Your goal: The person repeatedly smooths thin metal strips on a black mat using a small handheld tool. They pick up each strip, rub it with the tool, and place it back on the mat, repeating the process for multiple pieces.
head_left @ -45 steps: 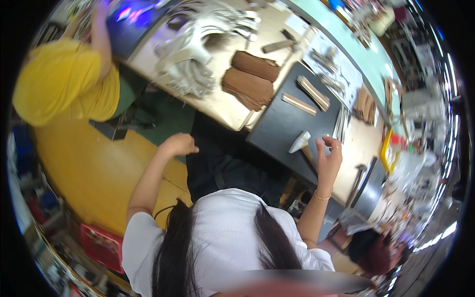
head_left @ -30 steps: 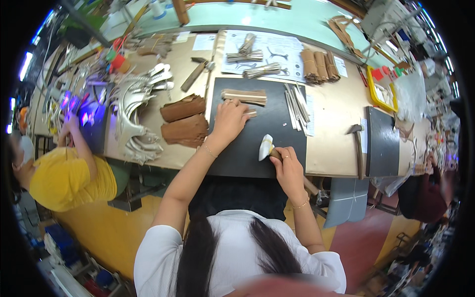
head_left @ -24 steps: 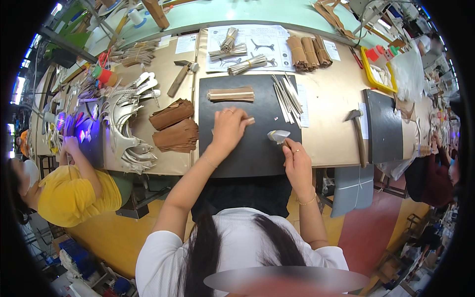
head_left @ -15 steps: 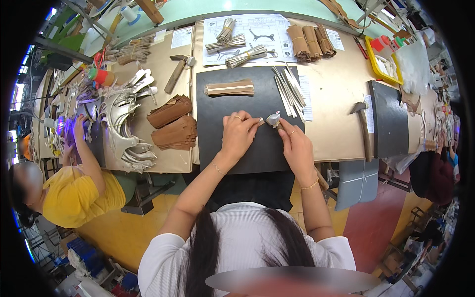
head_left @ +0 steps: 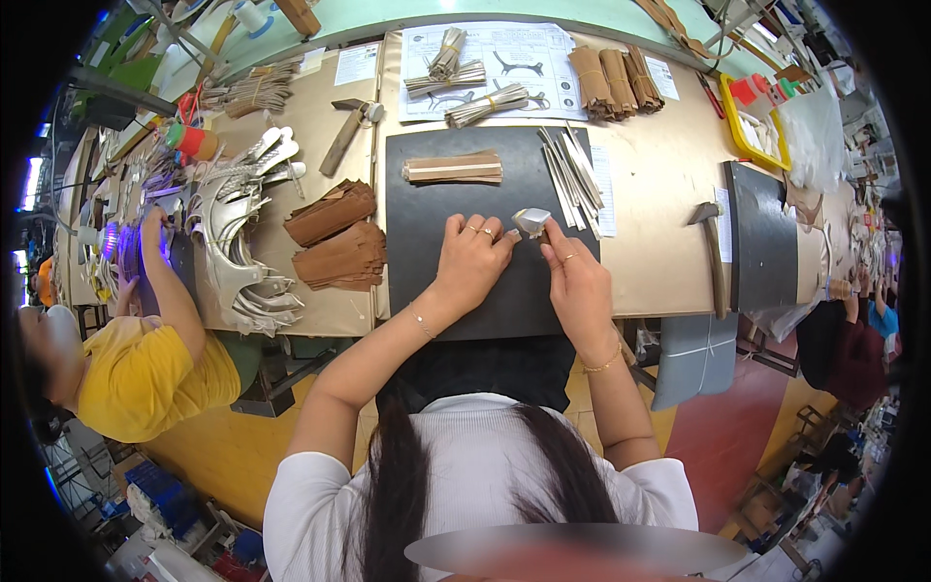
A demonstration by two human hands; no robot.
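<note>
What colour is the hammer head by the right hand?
Mostly white; the hammer head shows best in the head view.

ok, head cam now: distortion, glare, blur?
Head view: fisheye bends the table toward the rim, with black corners; violet light tints the left, near the person in yellow; bright patches glare at the left rim; an out-of-focus grey-red shape blurs the bottom edge; the white tool head reads fairly clearly, but the piece in the left grip is too small to identify.

On the right, can see a yellow tray (head_left: pixel 734 118) beside a clear bag (head_left: pixel 813 136), plus a hammer (head_left: pixel 716 264) alongside a black board (head_left: pixel 762 238).
</note>
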